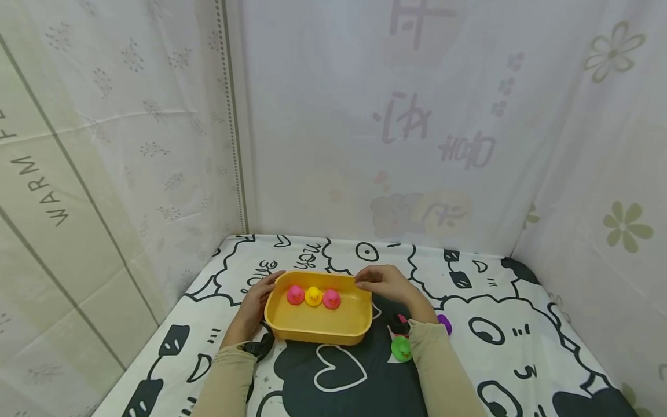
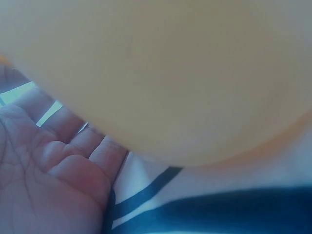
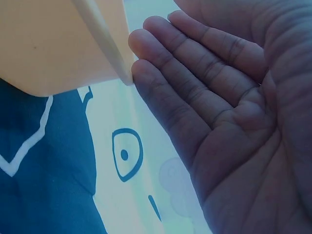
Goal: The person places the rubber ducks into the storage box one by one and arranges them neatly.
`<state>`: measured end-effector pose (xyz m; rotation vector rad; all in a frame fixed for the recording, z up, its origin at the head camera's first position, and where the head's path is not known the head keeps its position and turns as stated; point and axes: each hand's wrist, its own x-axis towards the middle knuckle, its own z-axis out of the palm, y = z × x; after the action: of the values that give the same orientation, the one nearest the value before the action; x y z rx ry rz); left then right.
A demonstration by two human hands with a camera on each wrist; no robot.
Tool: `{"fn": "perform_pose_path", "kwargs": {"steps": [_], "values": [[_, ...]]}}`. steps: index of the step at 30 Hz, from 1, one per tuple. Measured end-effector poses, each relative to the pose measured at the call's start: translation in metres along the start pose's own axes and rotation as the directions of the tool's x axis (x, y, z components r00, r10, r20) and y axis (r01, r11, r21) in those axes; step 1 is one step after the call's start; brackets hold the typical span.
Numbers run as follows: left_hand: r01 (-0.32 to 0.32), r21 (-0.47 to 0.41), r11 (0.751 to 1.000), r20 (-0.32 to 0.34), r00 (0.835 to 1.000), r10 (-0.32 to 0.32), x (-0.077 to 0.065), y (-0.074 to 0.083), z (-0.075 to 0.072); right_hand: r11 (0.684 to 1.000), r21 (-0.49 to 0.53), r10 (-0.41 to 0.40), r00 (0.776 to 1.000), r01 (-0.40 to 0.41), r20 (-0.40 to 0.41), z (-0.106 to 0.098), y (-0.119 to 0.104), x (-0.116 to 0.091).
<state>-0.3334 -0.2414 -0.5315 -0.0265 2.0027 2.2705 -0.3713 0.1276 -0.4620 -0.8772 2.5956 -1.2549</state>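
A yellow plastic tray (image 1: 318, 337) lies between the two hands on the patterned cloth. Inside it, along the far side, sit a pink duck (image 1: 295, 295), a yellow duck (image 1: 313, 296) and another pink duck (image 1: 331, 299). The left hand (image 1: 254, 301) rests along the tray's left side; in its wrist view the tray wall hides the fingertips. At the far right corner, the right hand (image 1: 385, 282) touches the rim with fairly straight fingers (image 3: 170, 92). Neither palm shows anything gripped.
By the right forearm are a green duck (image 1: 401, 348), a purple toy (image 1: 444, 324) partly behind the sleeve, and a pink item (image 1: 401, 328) mostly hidden by the dark wrist strap. White curtains (image 1: 333, 145) enclose the table at the back and sides.
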Motion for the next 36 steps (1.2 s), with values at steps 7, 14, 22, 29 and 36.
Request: {"fn": "perform_pose_path", "kwargs": {"steps": [7,14,22,29,36], "values": [[-0.001,-0.004,1.0,0.009,1.0,0.001,0.0,0.0,-0.001,1.0,0.004,-0.024,1.0,0.024,-0.003,-0.011,0.008,-0.013],[0.002,-0.022,1.0,0.019,1.0,-0.002,0.004,-0.002,0.0,0.999,0.0,0.047,0.998,-0.047,-0.029,-0.031,0.02,-0.037],[0.017,-0.022,1.0,0.015,1.0,-0.017,0.003,0.0,0.0,0.997,0.025,0.075,0.997,-0.075,0.021,-0.039,0.038,-0.064],[0.013,-0.015,1.0,0.022,1.0,-0.013,0.005,0.0,-0.001,0.99,0.117,0.063,0.989,-0.078,0.13,-0.038,0.054,-0.077],[0.003,-0.002,1.0,0.022,1.0,-0.003,0.003,-0.001,-0.001,0.977,0.172,0.084,0.971,-0.124,0.224,-0.04,0.054,-0.082]]}}
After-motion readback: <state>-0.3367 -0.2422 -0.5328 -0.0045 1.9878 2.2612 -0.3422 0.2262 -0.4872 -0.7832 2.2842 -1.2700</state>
